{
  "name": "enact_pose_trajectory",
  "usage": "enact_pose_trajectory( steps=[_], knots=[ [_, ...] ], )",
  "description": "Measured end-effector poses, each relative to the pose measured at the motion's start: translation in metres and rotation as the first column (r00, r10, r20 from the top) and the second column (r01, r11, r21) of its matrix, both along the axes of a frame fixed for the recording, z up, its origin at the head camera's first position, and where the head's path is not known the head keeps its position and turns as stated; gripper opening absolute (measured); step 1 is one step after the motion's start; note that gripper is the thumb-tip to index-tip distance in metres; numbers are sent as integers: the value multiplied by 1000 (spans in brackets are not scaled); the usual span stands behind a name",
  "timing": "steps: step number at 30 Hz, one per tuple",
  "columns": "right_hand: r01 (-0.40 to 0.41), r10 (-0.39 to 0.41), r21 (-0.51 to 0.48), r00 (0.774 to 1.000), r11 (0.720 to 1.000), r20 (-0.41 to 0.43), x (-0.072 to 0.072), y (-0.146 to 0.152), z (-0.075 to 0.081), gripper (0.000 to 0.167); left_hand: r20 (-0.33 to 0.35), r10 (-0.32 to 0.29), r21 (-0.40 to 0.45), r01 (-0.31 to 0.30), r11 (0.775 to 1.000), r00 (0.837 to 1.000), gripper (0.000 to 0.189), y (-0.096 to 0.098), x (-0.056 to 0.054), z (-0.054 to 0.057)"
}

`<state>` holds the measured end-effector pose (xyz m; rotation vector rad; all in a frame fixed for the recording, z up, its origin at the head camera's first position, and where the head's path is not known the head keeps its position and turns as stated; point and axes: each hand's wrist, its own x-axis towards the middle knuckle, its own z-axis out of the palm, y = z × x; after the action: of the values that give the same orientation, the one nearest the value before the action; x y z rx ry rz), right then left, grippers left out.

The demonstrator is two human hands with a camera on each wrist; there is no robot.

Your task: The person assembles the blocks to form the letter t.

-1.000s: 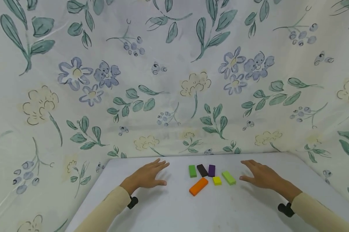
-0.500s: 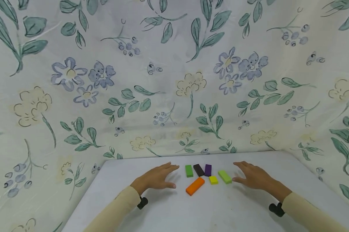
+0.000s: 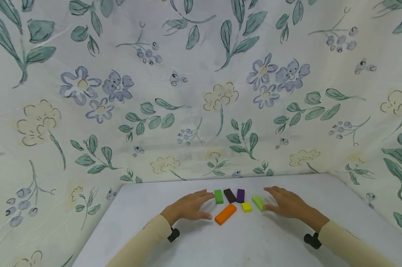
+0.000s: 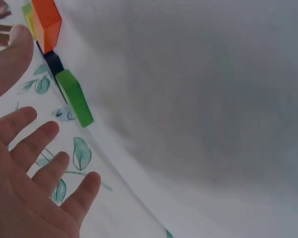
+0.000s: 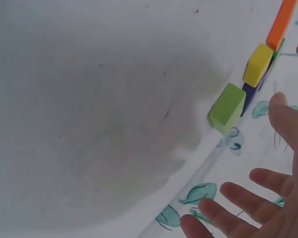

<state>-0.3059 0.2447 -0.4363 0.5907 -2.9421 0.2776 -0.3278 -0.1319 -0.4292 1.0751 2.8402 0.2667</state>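
Observation:
My left hand (image 3: 191,206), fingers extended and thumb apart, is just left of the green block (image 3: 219,197) and the orange block (image 3: 225,214). On the other side my right hand (image 3: 284,202) hovers beside the light green block (image 3: 258,203), its thumb tip overlapping that block's edge in the head view; whether they touch I cannot tell. A black block (image 3: 229,195) and a purple block (image 3: 240,195) lie at the back of the group. The small yellow block (image 3: 246,207) sits between the orange and light green ones. Both wrist views show spread fingers holding nothing.
The blocks lie on a white table (image 3: 254,244). Behind it hangs a cloth (image 3: 187,96) printed with flowers and leaves, meeting the table's far edge. A dark wrist camera (image 3: 174,235) is under the left sleeve, another (image 3: 312,241) under the right.
Both hands have moved inward toward the blocks, the left going right and the right going left. The blocks keep their arrangement; the head view has shifted slightly.

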Motion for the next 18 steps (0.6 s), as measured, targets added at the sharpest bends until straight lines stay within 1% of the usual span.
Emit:
enact_pose_trajectory(
  steps=[4,7,10,15,18],
  knots=[
    [2,-2,-1,1000,1000,13,-1,-4,2,73,5,-8,11,8,1000,1000,77,6,-1,2],
    [11,-11,2,1000,1000,27,-4,-8,-2,73,14,-11,11,11,1000,1000,77,9,-2,1],
    [8,-8,6,1000,1000,22,-7,-11,-5,72,23,-15,3,15,1000,1000,77,12,-2,1],
    [26,-26,1,1000,1000,17,-8,-13,-8,70,50,-51,1,51,999,997,76,20,-3,0],
    [29,-29,13,999,999,23,-7,-15,-9,70,69,-64,-10,65,998,996,77,26,-4,-2]
  ],
)
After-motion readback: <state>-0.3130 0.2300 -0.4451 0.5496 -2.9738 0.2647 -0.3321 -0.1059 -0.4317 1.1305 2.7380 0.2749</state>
